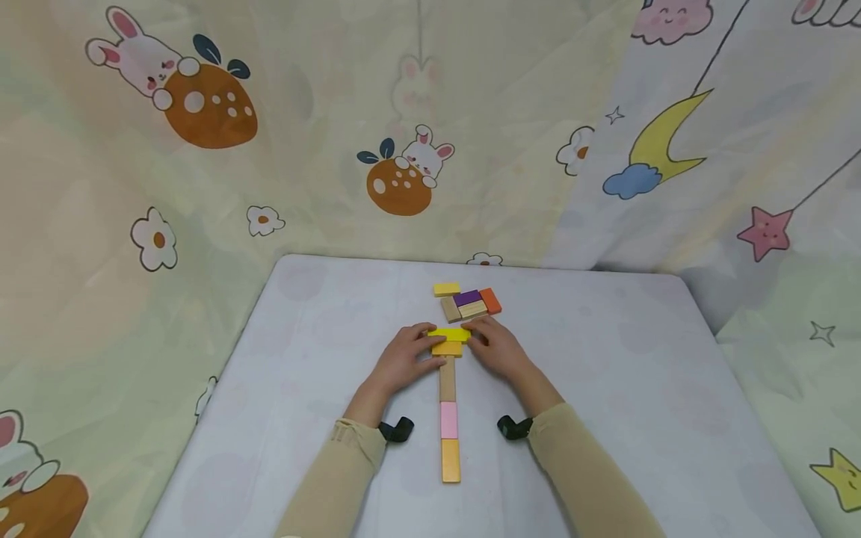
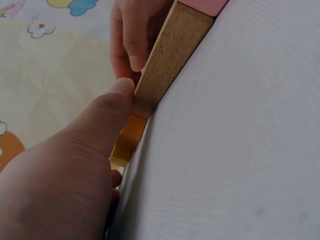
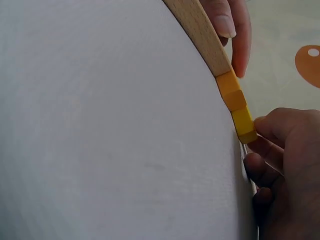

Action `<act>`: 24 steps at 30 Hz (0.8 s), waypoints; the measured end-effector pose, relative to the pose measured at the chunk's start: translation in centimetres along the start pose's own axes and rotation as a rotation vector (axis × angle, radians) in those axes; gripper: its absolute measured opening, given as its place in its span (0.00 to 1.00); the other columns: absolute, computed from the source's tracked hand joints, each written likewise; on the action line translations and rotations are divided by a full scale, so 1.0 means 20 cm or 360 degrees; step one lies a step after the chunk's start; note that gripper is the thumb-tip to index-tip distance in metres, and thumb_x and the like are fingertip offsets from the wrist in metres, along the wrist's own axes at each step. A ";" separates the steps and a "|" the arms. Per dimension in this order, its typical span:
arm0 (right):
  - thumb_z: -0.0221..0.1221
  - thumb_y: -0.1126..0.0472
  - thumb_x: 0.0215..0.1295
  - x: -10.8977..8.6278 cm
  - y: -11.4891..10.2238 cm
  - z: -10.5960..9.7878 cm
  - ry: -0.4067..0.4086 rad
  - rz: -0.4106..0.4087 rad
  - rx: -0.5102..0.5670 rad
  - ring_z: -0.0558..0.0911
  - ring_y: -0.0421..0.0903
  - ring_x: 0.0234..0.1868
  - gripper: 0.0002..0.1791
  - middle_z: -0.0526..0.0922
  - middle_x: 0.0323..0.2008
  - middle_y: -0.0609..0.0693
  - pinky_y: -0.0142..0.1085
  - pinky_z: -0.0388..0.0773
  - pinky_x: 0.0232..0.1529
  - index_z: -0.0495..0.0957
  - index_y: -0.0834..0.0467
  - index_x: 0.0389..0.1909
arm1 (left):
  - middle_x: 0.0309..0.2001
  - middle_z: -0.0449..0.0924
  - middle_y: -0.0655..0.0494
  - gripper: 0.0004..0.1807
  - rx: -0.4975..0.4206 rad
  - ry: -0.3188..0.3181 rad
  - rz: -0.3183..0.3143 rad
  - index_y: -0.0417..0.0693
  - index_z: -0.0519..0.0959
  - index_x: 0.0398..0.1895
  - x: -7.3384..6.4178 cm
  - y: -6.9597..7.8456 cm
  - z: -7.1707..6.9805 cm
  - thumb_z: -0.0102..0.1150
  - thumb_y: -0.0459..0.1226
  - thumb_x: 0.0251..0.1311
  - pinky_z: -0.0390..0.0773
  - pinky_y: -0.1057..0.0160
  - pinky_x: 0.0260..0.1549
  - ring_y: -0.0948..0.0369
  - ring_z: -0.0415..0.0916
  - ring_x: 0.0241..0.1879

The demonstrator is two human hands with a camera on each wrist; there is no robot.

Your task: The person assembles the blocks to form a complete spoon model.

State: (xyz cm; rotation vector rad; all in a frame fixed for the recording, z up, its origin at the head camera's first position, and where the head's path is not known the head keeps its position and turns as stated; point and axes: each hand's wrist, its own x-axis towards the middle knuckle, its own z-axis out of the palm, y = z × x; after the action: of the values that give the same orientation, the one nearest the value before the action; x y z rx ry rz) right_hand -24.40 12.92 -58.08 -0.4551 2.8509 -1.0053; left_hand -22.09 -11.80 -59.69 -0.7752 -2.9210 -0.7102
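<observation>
A bright yellow block (image 1: 448, 334) lies crosswise, edge to edge with an orange block (image 1: 447, 349). My right hand (image 1: 496, 347) pinches the yellow block's right end between thumb and fingers. On the other side, my left hand (image 1: 406, 357) rests its fingertips at the yellow block's left end. Its thumb (image 2: 117, 92) reaches the upper edge of a plain wooden block (image 2: 172, 55). That wooden block, a pink block (image 1: 448, 420) and another orange block (image 1: 451, 460) form a straight line toward me. The left hand's other fingers are partly hidden in its wrist view.
Beyond my hands lie a yellow block (image 1: 447, 289), a purple block (image 1: 467, 298), an orange-red block (image 1: 491, 300) and two plain wooden blocks. All are on a white-covered table (image 1: 323, 299). A patterned cloth (image 1: 323, 172) hangs behind the table.
</observation>
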 end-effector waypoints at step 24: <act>0.41 0.42 0.77 0.18 -0.05 -0.11 -0.0297 0.0024 -0.0401 0.60 0.52 0.76 0.27 0.56 0.77 0.43 0.61 0.61 0.71 0.60 0.37 0.74 | 0.70 0.66 0.63 0.29 -0.0042 0.0021 0.0001 0.67 0.75 0.65 0.00 -0.01 0.00 0.55 0.63 0.62 0.68 0.56 0.68 0.58 0.65 0.67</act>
State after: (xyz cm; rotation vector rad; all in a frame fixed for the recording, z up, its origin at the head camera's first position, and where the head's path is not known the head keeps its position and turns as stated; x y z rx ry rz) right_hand -27.90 12.41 -55.78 -0.5161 2.8141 -0.5679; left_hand -22.11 -11.90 -59.74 -0.7708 -2.9051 -0.7522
